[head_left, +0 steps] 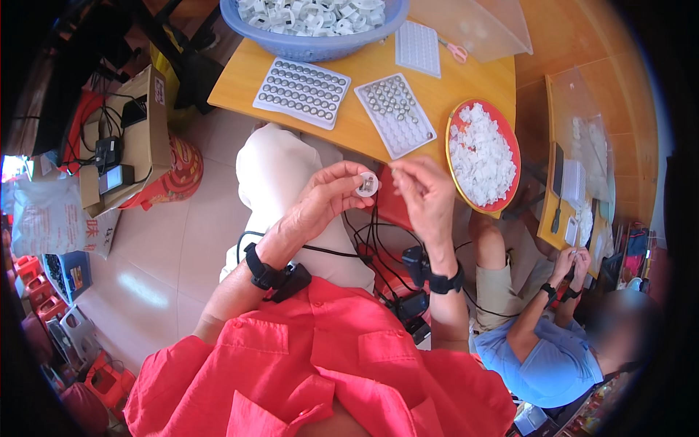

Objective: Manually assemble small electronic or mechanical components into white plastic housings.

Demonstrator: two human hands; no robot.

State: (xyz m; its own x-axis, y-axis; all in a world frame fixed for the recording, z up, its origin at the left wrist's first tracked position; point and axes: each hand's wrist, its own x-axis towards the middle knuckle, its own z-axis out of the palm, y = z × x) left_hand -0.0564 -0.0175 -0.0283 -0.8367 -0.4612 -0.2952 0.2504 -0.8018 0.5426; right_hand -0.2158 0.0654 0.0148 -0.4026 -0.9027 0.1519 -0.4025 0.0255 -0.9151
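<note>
My left hand (336,193) pinches a small round white plastic part (368,185) between thumb and fingers. Its open face is turned up and shows metal pieces inside. Just to the right, my right hand (424,191) is closed in a pinch, apart from the round part. Whatever its fingertips hold is too small to make out. Beyond my hands, one white tray (290,113) carries rows of silver button cells (302,87). Another white tray (409,140), set at an angle, has cells over its far part and bare pockets at its near end.
A blue basin (314,49) of white plastic parts stands at the back, beside a pocketed white tray (418,49) and pink scissors (456,52). A red round tray (504,122) holds white pieces. Cables (364,255) hang below my hands. A co-worker (542,357) sits at right.
</note>
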